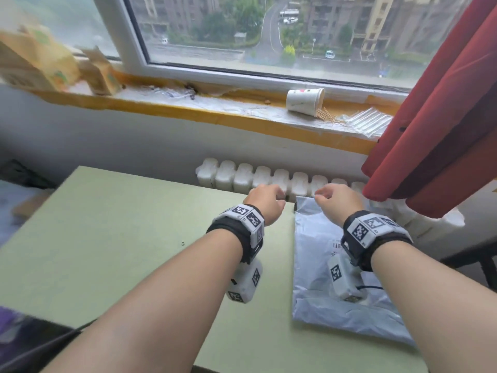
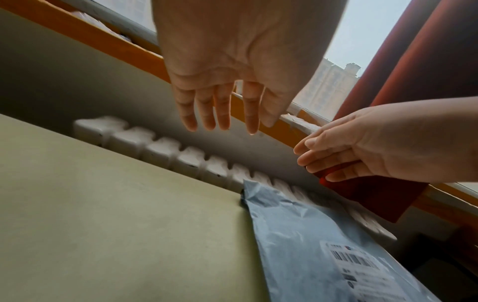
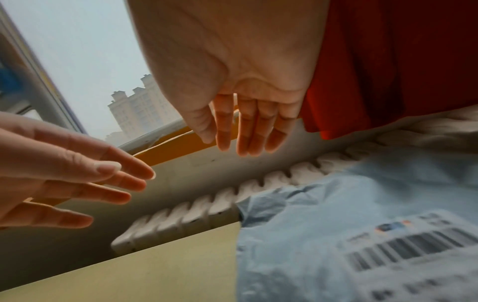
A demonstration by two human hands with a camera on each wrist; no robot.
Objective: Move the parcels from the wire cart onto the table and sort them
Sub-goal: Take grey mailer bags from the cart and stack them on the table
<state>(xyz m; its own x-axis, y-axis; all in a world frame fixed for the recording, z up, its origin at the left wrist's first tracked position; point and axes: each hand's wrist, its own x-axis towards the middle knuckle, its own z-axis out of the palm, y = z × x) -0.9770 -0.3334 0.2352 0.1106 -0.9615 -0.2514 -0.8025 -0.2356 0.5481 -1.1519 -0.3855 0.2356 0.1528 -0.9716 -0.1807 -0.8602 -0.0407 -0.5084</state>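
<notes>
A grey-blue plastic mailer parcel [image 1: 320, 265] with a barcode label [image 3: 403, 247] lies flat on the pale green table [image 1: 121, 238], at its right side, its far end reaching the table's back edge. My left hand [image 1: 265, 196] hovers above the back edge just left of the parcel, fingers straight and relaxed, holding nothing [image 2: 222, 114]. My right hand [image 1: 334, 196] hangs over the parcel's far end, fingers also loose and empty [image 3: 243, 139]. Neither hand touches the parcel [image 2: 310, 235]. The wire cart is out of view.
A white radiator [image 1: 269, 179] runs along the wall behind the table. A red curtain [image 1: 435, 117] hangs close on the right. On the windowsill lie a tipped paper cup [image 1: 304, 102] with spilled toothpicks and cardboard boxes [image 1: 35, 60] at the left.
</notes>
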